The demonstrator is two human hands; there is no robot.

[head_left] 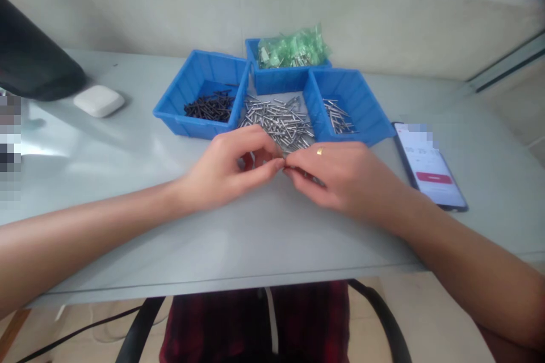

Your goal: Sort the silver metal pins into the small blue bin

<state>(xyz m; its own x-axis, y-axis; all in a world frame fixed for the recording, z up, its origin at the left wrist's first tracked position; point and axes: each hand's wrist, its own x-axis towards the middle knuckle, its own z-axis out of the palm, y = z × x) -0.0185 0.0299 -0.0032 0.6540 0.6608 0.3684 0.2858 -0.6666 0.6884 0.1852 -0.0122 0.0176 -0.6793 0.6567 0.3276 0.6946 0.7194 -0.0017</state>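
Note:
My left hand [225, 164] and my right hand [340, 173] meet over the table, just in front of a loose pile of thin silver metal pins [281, 119]. Both are closed, thumb against fingers, with their fingertips touching. Whatever sits in the two pinches is too small and too covered to name. Left of the pile, a blue bin [191, 127] contains dark, thin pins [210, 106]. To the right, another blue bin [368, 108] contains some silver pins [338, 118]. Behind the pile, a third blue bin [281, 79] carries a green plastic bag [293, 48] with metal pieces.
A phone [432, 170] with its screen lit lies beside my right forearm. At the left are a white rounded case [99, 101] and a large black object [38, 57]. A wall [170, 17] closes off the back of the grey table [238, 244].

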